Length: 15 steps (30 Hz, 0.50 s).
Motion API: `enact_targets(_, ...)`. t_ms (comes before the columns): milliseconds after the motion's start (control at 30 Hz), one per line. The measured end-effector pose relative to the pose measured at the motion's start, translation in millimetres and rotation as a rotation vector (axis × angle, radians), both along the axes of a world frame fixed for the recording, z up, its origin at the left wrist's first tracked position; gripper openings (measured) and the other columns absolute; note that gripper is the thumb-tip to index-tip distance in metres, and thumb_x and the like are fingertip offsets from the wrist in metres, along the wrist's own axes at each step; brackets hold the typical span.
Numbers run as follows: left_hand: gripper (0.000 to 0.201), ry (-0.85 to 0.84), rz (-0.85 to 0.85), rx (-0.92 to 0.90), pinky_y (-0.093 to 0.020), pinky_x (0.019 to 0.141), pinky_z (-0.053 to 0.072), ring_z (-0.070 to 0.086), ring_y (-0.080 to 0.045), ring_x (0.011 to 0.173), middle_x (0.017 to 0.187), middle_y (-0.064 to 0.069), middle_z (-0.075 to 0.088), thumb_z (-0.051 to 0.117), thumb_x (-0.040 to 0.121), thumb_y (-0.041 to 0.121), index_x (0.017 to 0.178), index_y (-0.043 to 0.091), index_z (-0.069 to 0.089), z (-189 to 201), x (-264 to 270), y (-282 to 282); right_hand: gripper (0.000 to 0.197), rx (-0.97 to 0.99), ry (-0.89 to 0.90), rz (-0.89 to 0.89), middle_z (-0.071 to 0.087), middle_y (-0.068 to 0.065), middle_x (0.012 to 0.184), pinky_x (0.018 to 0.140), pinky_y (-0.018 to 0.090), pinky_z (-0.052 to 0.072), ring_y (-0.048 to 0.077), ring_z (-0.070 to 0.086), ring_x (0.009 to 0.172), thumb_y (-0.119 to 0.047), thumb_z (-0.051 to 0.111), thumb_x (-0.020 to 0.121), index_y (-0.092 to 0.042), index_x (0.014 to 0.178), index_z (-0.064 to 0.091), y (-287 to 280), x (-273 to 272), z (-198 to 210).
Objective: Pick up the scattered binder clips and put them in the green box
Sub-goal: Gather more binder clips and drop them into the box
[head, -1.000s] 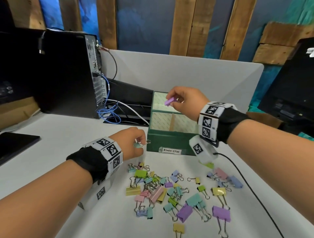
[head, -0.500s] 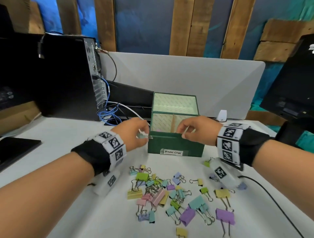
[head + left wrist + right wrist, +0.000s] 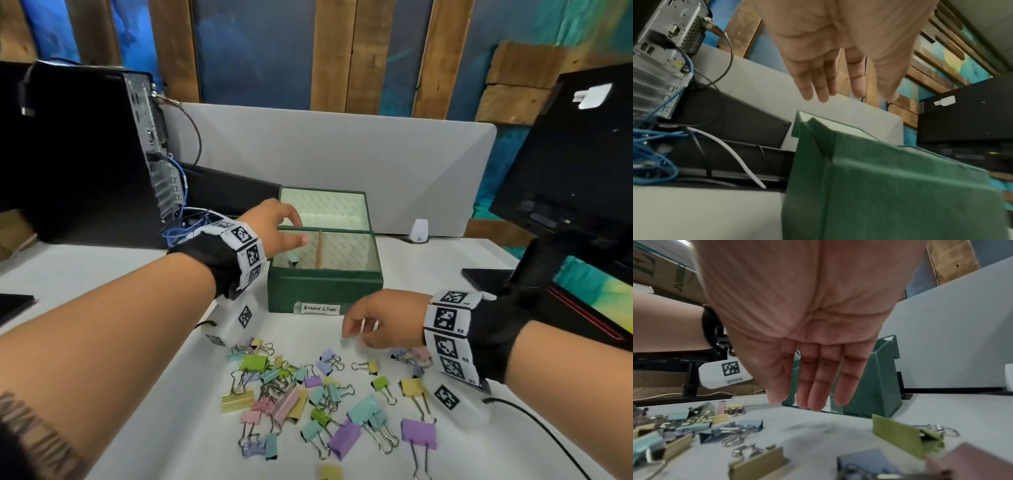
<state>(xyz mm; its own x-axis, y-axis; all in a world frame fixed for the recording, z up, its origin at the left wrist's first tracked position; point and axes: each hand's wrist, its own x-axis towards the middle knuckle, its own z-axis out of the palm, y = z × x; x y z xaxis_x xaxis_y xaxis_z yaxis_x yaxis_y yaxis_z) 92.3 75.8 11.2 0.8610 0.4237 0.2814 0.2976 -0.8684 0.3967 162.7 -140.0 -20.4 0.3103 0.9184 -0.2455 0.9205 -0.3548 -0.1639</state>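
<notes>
The green box (image 3: pixel 325 286), labelled "Binder Clips", stands open mid-table. My left hand (image 3: pixel 284 229) hovers over its front left compartment with fingers straight and nothing in them (image 3: pixel 828 81); a small teal clip (image 3: pixel 294 258) shows inside the box just below it. My right hand (image 3: pixel 363 329) hangs low over the table in front of the box, fingers relaxed and empty (image 3: pixel 818 378). Several pastel binder clips (image 3: pixel 308 394) lie scattered in front of the box. An olive clip (image 3: pixel 900 438) and a blue clip (image 3: pixel 735 431) lie under the right hand.
A black computer tower (image 3: pixel 85 154) with blue cables (image 3: pixel 185 229) stands at the left. A monitor (image 3: pixel 575 171) sits at the right, a grey partition (image 3: pixel 342 164) behind the box, a small white device (image 3: pixel 419 231) beside it. A black cable (image 3: pixel 548 431) crosses the table's right side.
My left hand moved from the box's front left corner to over the compartment and let go of its teal clip. The right hand released the purple clip and came down to the table.
</notes>
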Motion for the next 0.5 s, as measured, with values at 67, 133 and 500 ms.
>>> enact_targets(67,0.033,0.006,-0.053,0.022,-0.031,0.097,0.042,0.052,-0.017,0.112,0.123,0.002,0.049,0.065,0.081,0.044,0.108,0.026,0.061,-5,-10,-4,0.032,-0.029,0.012,0.035,0.060,-0.011,0.120,0.091,0.026,0.048,0.010,0.057,0.105,-0.017,0.056,0.087,-0.033,0.114,0.063,2,-3,-1)
enact_targets(133,0.028,0.011,-0.117,0.031,-0.031,0.097,0.044,0.053,-0.013,0.108,0.115,0.006,0.049,0.066,0.081,0.039,0.107,0.026,0.061,-5,-27,-14,0.036,-0.058,0.022,0.088,0.055,-0.012,0.126,0.097,0.030,0.046,0.009,0.054,0.113,-0.017,0.057,0.086,-0.038,0.116,0.061,4,-9,-2)
enact_targets(500,0.054,0.743,-0.174,0.063,-0.028,0.094,0.049,0.058,-0.013,0.108,0.124,0.011,0.048,0.066,0.079,0.025,0.127,0.040,0.048,-36,-86,-36,0.047,-0.160,-0.033,0.214,0.050,-0.010,0.131,0.103,0.030,0.041,0.012,0.048,0.119,-0.020,0.057,0.086,-0.043,0.127,0.050,8,-25,-10)
